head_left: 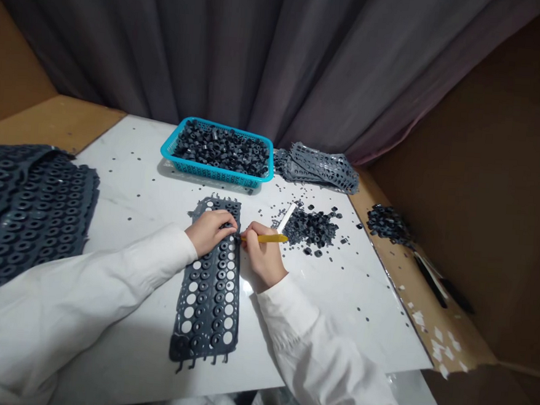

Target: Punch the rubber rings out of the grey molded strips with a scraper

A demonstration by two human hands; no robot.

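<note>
A dark grey rubber sheet [208,297] full of moulded rings lies flat on the white board [132,187]; many of its holes are punched out and show white. My left hand [210,230] rests on the sheet's upper part, fingers curled and pressing it down. My right hand [261,254] is closed around a yellow-handled tool [267,238], whose tip touches the sheet at its right edge, right beside my left fingertips.
A blue basket [216,171] of black rings stands at the back. Loose rings [312,227] are heaped right of my hands, more rings [386,223] on the brown ledge. A stack of ring sheets [24,204] lies at left, emptied sheets [321,166] at back right.
</note>
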